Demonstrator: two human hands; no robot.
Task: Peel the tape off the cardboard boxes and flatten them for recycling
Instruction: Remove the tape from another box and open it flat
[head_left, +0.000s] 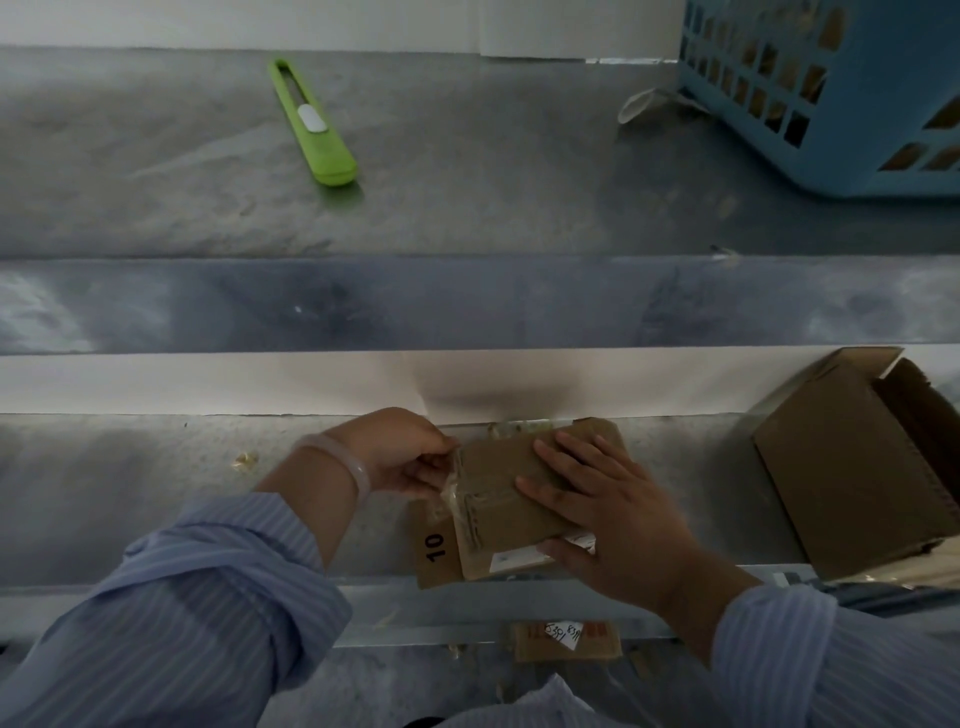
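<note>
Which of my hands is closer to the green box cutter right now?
Left. The left hand, pinching tape on the small box, is down-right of the green cutter; the right hand presses flat on that box, farther right.

Lime-green knife (311, 122) with a white slider; blue lattice basket (831, 104); small box (511, 501) and large box (852, 483) plain brown; clear tape (456, 493); pale blue pinstriped sleeves (197, 623); milky bangle (345, 467)
</note>
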